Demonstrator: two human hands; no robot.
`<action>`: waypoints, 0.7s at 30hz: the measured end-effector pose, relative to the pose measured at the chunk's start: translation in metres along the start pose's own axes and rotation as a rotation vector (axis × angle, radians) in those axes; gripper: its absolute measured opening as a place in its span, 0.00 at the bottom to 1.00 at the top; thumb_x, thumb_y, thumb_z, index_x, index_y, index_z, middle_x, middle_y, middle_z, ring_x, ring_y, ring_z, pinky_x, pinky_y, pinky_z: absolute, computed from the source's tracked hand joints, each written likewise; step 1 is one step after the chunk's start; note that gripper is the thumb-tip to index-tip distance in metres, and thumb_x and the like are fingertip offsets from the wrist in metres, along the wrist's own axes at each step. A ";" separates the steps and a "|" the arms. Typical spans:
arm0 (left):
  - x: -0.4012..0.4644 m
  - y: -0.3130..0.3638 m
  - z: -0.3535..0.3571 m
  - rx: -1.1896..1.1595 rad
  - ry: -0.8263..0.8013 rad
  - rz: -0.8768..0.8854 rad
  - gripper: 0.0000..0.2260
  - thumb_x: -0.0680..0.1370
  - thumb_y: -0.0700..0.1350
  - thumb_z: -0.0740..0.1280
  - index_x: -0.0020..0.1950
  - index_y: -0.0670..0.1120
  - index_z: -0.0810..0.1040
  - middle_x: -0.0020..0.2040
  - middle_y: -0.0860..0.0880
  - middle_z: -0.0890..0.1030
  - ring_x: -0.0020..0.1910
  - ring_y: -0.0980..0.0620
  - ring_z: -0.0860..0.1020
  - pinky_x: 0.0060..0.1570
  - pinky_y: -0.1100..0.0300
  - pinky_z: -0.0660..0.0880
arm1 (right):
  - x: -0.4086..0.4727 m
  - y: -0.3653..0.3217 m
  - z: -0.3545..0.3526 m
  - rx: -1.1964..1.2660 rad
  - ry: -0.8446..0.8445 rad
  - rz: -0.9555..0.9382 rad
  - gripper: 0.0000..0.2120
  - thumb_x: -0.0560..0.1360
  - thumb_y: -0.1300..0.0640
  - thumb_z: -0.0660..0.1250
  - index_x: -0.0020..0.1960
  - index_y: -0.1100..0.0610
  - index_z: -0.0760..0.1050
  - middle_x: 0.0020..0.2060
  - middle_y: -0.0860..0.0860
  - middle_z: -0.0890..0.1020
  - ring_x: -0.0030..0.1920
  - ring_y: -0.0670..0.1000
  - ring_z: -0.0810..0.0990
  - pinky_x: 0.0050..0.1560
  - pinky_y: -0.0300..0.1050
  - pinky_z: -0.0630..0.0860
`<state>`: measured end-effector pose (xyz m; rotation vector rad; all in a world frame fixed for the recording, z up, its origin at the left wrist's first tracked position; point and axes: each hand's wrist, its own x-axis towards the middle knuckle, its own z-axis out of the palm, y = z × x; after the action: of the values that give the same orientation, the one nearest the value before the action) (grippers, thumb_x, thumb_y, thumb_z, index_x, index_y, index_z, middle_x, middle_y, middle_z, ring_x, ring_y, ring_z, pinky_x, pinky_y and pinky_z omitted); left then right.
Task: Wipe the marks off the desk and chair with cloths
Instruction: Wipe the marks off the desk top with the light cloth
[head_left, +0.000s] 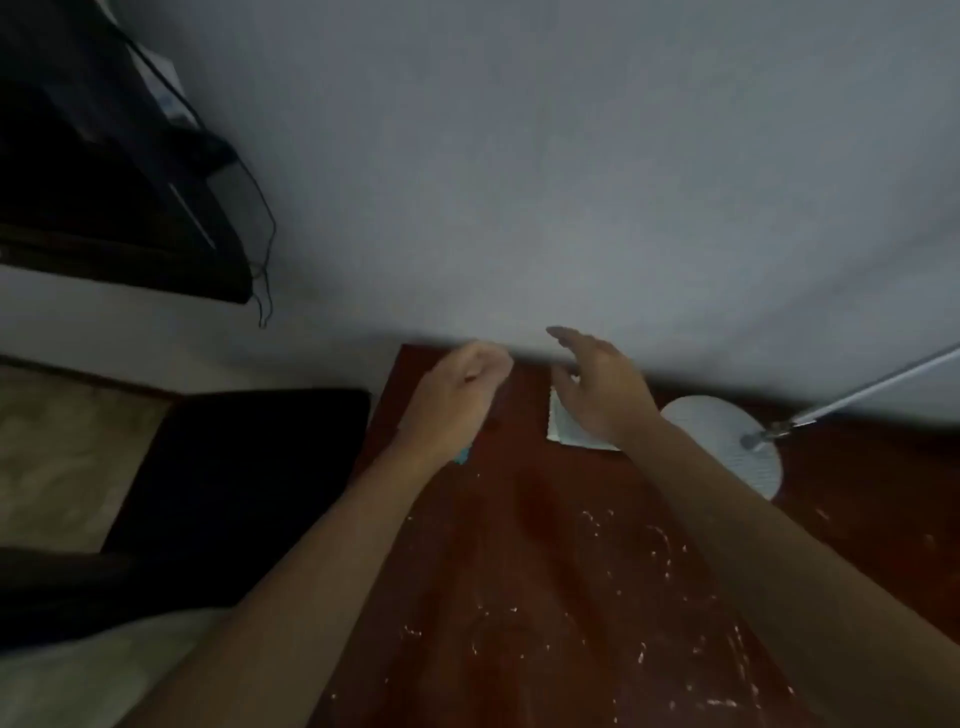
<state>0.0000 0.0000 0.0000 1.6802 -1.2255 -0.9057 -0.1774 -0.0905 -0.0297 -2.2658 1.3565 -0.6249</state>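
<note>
Both of my bare forearms are reaching forward from the bottom of the view over the reddish-brown wooden table (519, 519), whose near surface is carrying scattered white chalky marks (660, 551). My left hand (457, 395) is hovering near the table's far left corner with its fingers (491, 364) curling loosely inward; a small turquoise scrap (462, 456) is peeking out from under its wrist, too blurred for me to say what it is or whether those fingers are holding it. My right hand (597, 389) is hanging over a pale folded cloth (566, 434) with a zigzag edge, which is lying flat on the table close to the far edge, just beside a round white ribbed lamp base (727, 441). That hand's fingers (563, 335) are spreading wide and fairly straight, holding nothing, and I cannot tell whether the palm is touching the cloth or only floating above it. A thin silver lamp arm (872, 387) is slanting up from the base toward the right edge of the view. Left of the table, a black padded chair seat (234, 493) is sitting over a tan patterned floor (62, 447). Behind everything a plain grey wall (571, 156) is filling the upper view, and a dark shelf-like shape (104, 208) with a thin black cord (260, 218) dangling beside it is occupying the top left corner.
</note>
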 end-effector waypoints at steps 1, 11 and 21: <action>0.002 -0.010 0.008 0.068 -0.020 -0.038 0.08 0.80 0.52 0.64 0.56 0.53 0.80 0.54 0.57 0.81 0.59 0.55 0.77 0.58 0.60 0.70 | 0.003 0.011 0.011 -0.066 -0.052 0.006 0.23 0.78 0.56 0.64 0.72 0.52 0.69 0.65 0.55 0.77 0.66 0.57 0.73 0.65 0.50 0.66; 0.057 -0.161 0.061 0.652 -0.298 -0.383 0.29 0.83 0.54 0.57 0.81 0.46 0.53 0.82 0.45 0.51 0.80 0.46 0.49 0.77 0.50 0.51 | 0.012 0.174 0.114 -0.550 -0.504 0.006 0.28 0.83 0.46 0.44 0.80 0.52 0.44 0.79 0.60 0.48 0.78 0.62 0.41 0.76 0.63 0.39; 0.072 -0.189 0.082 0.779 -0.305 -0.384 0.30 0.83 0.52 0.56 0.81 0.47 0.47 0.82 0.46 0.44 0.80 0.43 0.43 0.76 0.45 0.51 | -0.015 0.157 0.144 -0.449 -0.387 0.071 0.33 0.79 0.40 0.35 0.80 0.52 0.49 0.79 0.59 0.51 0.79 0.59 0.45 0.77 0.61 0.44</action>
<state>0.0111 -0.0556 -0.2108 2.5267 -1.6234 -1.0050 -0.2112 -0.1265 -0.2381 -2.4870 1.4717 0.1625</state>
